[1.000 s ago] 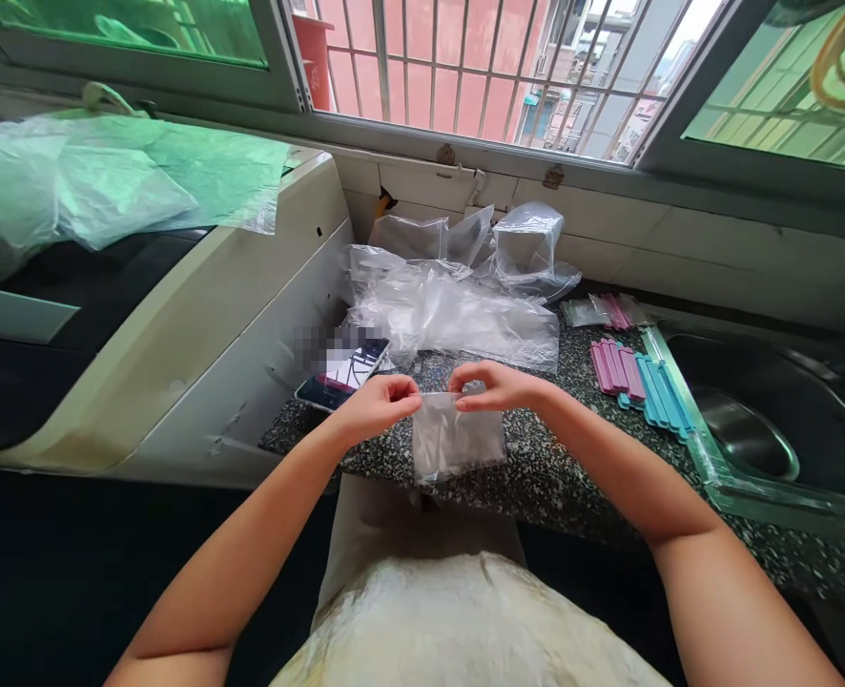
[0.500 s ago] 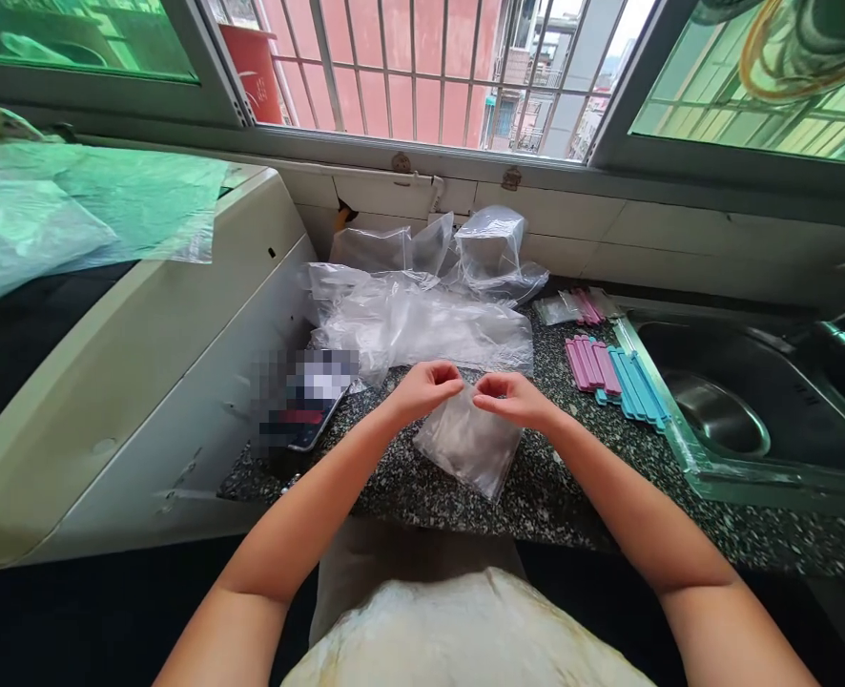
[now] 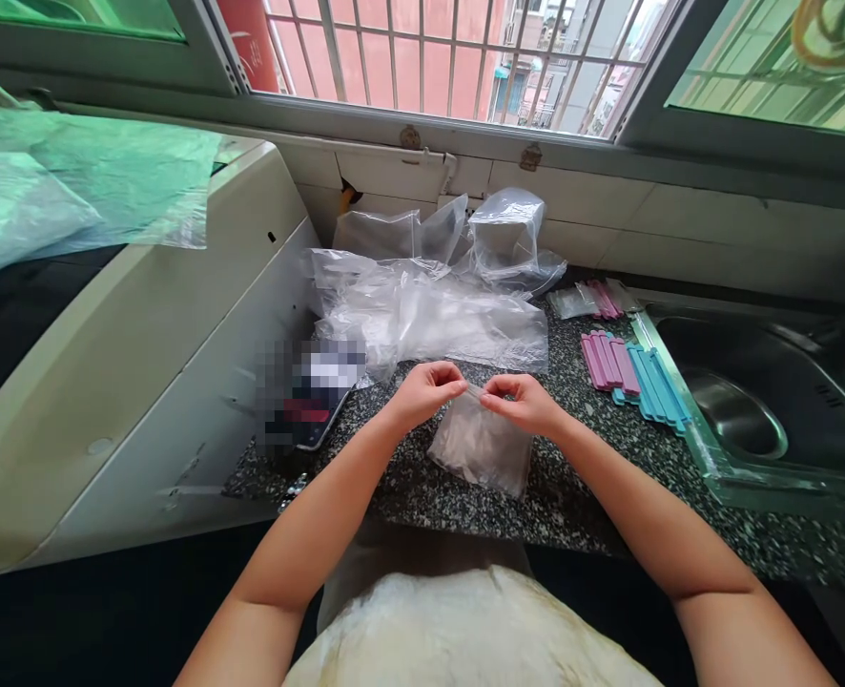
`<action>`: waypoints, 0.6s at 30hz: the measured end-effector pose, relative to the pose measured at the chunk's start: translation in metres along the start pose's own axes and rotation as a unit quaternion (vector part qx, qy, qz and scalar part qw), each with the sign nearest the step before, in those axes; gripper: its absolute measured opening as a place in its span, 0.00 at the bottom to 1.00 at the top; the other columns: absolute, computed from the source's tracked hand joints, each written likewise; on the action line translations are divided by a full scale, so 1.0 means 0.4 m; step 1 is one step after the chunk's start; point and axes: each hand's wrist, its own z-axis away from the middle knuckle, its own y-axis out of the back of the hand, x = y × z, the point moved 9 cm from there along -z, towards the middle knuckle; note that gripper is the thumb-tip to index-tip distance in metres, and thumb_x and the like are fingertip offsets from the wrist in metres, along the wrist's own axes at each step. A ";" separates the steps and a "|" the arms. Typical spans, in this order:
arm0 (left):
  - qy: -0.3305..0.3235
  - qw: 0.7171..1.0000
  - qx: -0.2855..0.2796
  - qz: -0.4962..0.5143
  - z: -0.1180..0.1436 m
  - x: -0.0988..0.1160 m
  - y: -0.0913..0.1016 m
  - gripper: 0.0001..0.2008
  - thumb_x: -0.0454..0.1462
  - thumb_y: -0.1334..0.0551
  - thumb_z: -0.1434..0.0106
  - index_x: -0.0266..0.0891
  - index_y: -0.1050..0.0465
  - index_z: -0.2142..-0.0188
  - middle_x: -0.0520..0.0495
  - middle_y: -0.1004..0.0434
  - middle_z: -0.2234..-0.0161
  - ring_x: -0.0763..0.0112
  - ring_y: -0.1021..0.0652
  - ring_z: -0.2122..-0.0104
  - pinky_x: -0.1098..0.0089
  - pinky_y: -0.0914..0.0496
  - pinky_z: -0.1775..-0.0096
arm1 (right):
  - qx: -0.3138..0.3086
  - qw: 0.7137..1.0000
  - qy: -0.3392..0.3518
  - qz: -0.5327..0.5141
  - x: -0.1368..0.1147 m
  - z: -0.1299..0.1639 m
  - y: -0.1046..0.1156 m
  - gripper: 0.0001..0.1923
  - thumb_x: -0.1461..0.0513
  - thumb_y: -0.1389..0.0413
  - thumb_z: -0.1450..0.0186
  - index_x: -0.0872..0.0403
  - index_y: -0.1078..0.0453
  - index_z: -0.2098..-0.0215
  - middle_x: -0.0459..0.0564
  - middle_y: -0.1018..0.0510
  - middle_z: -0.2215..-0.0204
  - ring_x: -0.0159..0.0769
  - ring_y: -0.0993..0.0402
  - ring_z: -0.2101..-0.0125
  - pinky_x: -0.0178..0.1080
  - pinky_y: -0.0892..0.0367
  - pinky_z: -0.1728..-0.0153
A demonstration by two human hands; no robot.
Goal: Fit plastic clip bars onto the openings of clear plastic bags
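A small clear plastic bag [image 3: 481,444] hangs down from my fingers over the speckled countertop [image 3: 394,487]. My left hand [image 3: 428,393] pinches the bag's top edge between thumb and forefinger. Close beside it, my right hand [image 3: 521,401] pinches the same edge, a short gap apart. Behind both hands lies a heap of larger clear plastic bags [image 3: 458,320]. Pink bag sealing clips [image 3: 609,363] and blue bag sealing clips [image 3: 657,386] lie in rows to the right of my right hand.
A steel sink [image 3: 752,401] is set in at the right. On the left stands a white appliance [image 3: 200,324] with plastic sheeting [image 3: 129,176] on top. A phone [image 3: 322,410], partly blurred, lies beside it. Small packets [image 3: 574,301] sit near the tiled wall.
The view has shifted slightly. The bag's top edge now shows stretched between my two pinching hands, and its lower end has drawn up a little.
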 end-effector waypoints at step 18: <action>-0.047 0.994 -0.018 -0.092 0.004 0.003 -0.022 0.12 0.42 0.40 0.47 0.36 0.35 0.78 0.57 0.46 0.83 0.79 0.44 0.80 0.74 0.48 0.77 | -0.017 1.000 -0.024 0.003 -0.003 0.017 -0.015 0.14 0.55 0.49 0.43 0.56 0.36 0.79 0.42 0.38 0.83 0.27 0.45 0.79 0.32 0.47 0.76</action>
